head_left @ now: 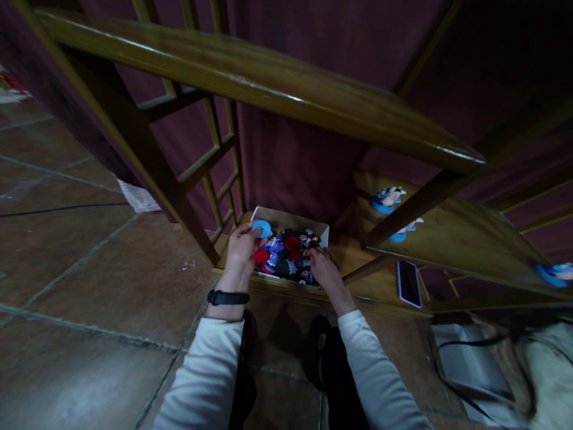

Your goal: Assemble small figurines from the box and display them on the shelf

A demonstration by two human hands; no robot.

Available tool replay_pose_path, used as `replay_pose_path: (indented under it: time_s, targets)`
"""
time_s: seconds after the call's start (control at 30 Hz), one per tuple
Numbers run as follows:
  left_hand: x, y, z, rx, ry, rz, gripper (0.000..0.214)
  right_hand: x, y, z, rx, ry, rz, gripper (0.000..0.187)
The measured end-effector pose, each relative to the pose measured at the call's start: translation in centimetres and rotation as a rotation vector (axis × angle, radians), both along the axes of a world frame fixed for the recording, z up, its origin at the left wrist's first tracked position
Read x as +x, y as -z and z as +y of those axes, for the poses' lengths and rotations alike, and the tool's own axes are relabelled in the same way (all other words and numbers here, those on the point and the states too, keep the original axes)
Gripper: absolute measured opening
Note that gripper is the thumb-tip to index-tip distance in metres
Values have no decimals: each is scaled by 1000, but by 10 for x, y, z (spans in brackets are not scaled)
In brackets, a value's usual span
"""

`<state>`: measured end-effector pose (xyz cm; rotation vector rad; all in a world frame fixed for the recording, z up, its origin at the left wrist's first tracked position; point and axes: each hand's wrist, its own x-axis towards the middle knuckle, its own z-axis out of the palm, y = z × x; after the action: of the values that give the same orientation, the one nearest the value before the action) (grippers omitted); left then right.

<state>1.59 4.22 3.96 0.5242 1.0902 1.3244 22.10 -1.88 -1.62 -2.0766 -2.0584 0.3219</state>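
Note:
A shallow cardboard box [286, 216] sits on the bottom board of a wooden shelf, filled with several small figurines [289, 254] in blue, red and black. My left hand [242, 249], with a black band on its wrist, is closed round a figurine with a round blue base [262, 227] at the box's left edge. At the box's right front corner my right hand [323, 269] reaches into the figurines; its fingers curl down and I cannot make out whether they hold anything.
A wooden shelf frame [250, 77] crosses overhead. Blue-based figurines [387, 200] stand on the middle shelf at right. A phone [408, 283] lies on the lower board. Tiled floor [80, 269] spreads left; a cable and a white object [470, 364] lie at the right.

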Motion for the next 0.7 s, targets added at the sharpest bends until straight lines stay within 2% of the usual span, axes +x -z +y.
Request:
replay_pose_path:
  time_s: [0.13, 0.27, 0.37, 0.47, 0.57, 0.7]
  targets:
    - [-7, 0, 2, 11, -21, -4, 17, -2, -2, 11, 68, 48, -15, 39]
    - [-9, -2, 2, 4, -18, -11, 16, -18, 5, 15, -61, -45, -14, 50]
    - [-8, -3, 2, -4, -21, -16, 16, -32, 5, 11, -133, -132, -34, 42]
    - [-8, -3, 2, -11, -19, -22, 17, -39, -2, 8, -152, -146, -73, 29]
    - [-9, -1, 2, -20, -4, -38, 18, -41, -10, 11, -127, -70, -50, 28]
    - [-11, 1, 2, -20, 18, -36, 17, -48, -13, 19, 1, -23, 48, 32]
